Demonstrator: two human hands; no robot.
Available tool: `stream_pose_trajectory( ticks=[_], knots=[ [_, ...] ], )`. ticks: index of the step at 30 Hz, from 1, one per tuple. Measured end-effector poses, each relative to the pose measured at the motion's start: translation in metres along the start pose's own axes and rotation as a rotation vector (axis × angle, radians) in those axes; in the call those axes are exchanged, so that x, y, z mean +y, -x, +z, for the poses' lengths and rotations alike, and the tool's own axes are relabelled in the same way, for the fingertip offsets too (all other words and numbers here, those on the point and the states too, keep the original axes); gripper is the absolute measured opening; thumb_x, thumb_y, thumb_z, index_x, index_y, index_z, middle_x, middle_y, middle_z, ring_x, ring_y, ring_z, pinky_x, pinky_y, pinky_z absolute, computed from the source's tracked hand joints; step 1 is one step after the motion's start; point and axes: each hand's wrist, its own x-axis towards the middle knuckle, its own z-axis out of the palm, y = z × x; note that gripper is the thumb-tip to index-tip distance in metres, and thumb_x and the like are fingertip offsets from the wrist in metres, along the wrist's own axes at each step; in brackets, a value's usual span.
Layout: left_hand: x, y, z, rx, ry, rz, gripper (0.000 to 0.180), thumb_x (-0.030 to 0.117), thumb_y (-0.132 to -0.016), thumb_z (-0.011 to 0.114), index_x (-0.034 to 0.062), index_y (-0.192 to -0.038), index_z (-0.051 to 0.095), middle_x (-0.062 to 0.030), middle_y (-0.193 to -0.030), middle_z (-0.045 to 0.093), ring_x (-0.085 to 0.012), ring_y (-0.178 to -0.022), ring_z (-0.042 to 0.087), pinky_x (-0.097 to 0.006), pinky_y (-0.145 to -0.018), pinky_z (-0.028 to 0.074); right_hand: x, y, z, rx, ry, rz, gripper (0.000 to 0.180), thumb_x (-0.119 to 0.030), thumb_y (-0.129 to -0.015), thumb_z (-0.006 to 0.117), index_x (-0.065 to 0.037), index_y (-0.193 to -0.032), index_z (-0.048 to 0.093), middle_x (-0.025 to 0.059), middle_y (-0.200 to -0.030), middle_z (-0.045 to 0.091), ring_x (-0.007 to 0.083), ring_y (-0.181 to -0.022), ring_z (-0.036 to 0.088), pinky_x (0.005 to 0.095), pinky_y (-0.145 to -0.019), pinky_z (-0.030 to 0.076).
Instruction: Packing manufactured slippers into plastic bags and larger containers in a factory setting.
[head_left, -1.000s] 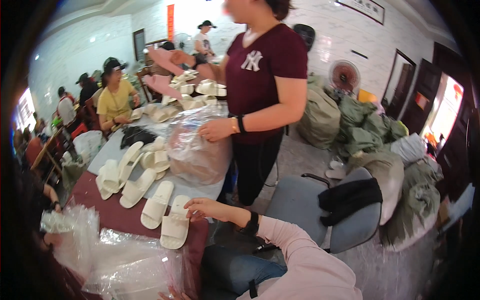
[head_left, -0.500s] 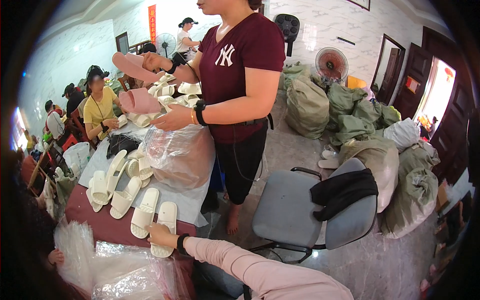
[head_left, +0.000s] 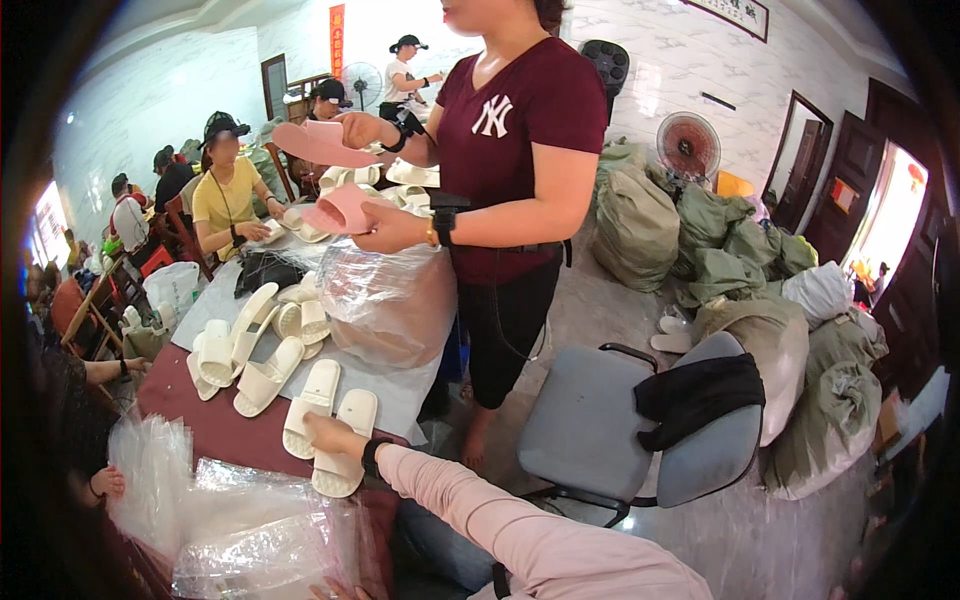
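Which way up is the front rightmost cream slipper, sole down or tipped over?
Upright, sole down: the cream slipper, partly hidden by the right hand, shows its footbed and strap facing up.

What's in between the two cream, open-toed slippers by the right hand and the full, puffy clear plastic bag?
A strip of flat, pale grey sheet lies between the cream slippers and the puffy clear bag; the head view shows it.
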Motion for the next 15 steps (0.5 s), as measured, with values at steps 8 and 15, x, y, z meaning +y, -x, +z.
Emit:
stream_pose_trajectory(
  ticks=[8,15],
  knots=[
    [-0.029,-0.011,-0.039,-0.142,0.226,-0.027,0.044,0.035,-0.086,0.053,0.0085,-0.122,0.054,-0.0173,-0.122,0.053,-0.0398,-0.117,0.045,-0.059,-0.094,0.033,-0.005,-0.003,0.002,0.151,-0.178,0.158,0.053,-0.023,-0.071,0.064,-0.003,-0.118,0.047,0.0206,-0.097,0.063,0.0344,-0.095,0.061,0.0409,-0.080,0.047],
    [-0.025,-0.049,-0.054,0.046,0.685,-0.030,0.033,0.018,-0.078,0.061,-0.0002,-0.105,0.058,-0.0201,-0.115,0.056,-0.0354,-0.104,0.053,-0.044,-0.090,0.042,-0.005,0.033,-0.003,0.340,-0.407,0.178,0.038,-0.023,-0.070,0.069,0.001,-0.098,0.059,0.0160,-0.096,0.064,0.0267,-0.087,0.062,0.0363,-0.076,0.048]
  ],
)
